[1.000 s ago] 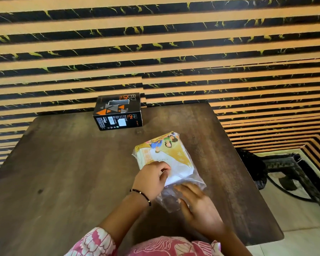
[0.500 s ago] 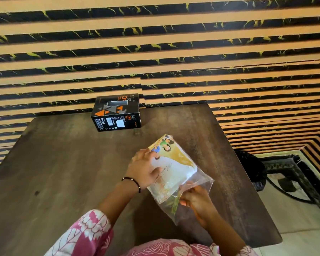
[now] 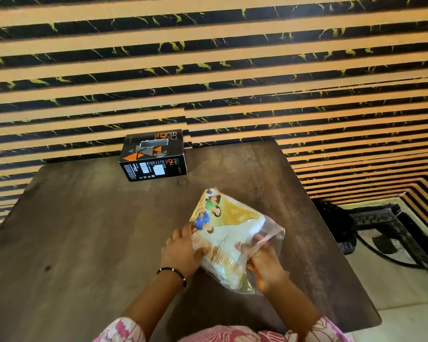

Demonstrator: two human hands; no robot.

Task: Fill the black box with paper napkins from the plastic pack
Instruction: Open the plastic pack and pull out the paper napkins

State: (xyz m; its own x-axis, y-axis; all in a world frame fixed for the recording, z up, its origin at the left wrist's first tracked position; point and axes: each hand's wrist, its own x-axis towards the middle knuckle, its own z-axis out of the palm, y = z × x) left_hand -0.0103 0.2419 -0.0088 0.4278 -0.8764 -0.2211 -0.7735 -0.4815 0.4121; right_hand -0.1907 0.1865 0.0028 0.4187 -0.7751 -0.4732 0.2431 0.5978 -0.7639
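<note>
A clear plastic pack (image 3: 229, 230) of white napkins with a yellow printed picture is held tilted above the dark wooden table (image 3: 84, 230). My left hand (image 3: 181, 250) grips its left edge. My right hand (image 3: 265, 262) grips its right side, fingers partly inside the loose clear plastic of the opening. The black box (image 3: 153, 156) with orange and grey triangles stands at the table's far edge against the wall, well away from both hands, with a narrow slot in its top.
A black-and-tan striped wall (image 3: 208, 70) rises right behind the table. To the right of the table, on the floor, lie a dark object (image 3: 336, 225) and a patterned mat (image 3: 393, 243). Pink floral sleeves show at the bottom.
The pack has been lifted from the table and tilted up to the right. My right hand moved from the pack's lower end up to its right side.
</note>
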